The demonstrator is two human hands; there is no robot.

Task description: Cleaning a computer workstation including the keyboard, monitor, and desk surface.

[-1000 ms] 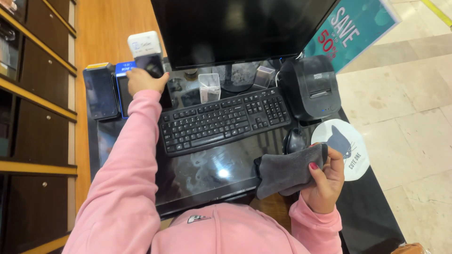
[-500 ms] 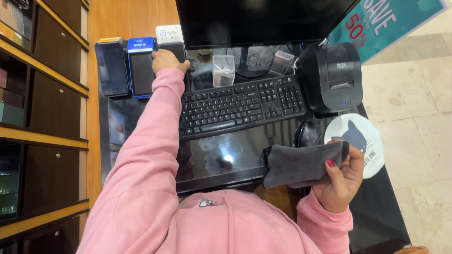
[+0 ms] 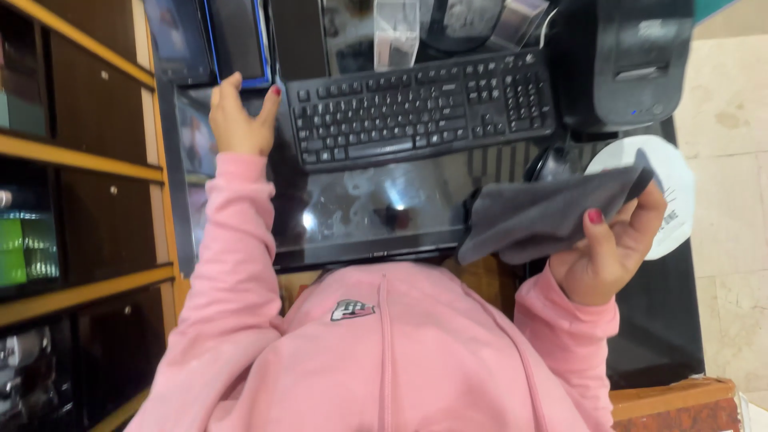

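My left hand point(image 3: 240, 118) rests at the left end of the black keyboard point(image 3: 416, 108), fingers apart, holding nothing, with the thumb against the keyboard's corner. My right hand point(image 3: 612, 244) grips a folded grey cloth point(image 3: 544, 212) and holds it above the right part of the glossy black desk top point(image 3: 368, 212). Both arms are in pink sleeves. Just beyond my left hand lies a dark phone-like device with a blue edge point(image 3: 240, 36).
A black receipt printer point(image 3: 632, 64) stands at the far right, with a round white mat point(image 3: 676, 192) in front of it. A clear plastic holder point(image 3: 396, 28) sits behind the keyboard. Wooden shelves point(image 3: 80, 160) run along the left. Pale tiled floor point(image 3: 728, 160) lies to the right.
My left hand has let go of the white hand-held device and drawn back to the keyboard's left end. The view has dropped closer to the desk. My right hand keeps hold of the cloth.
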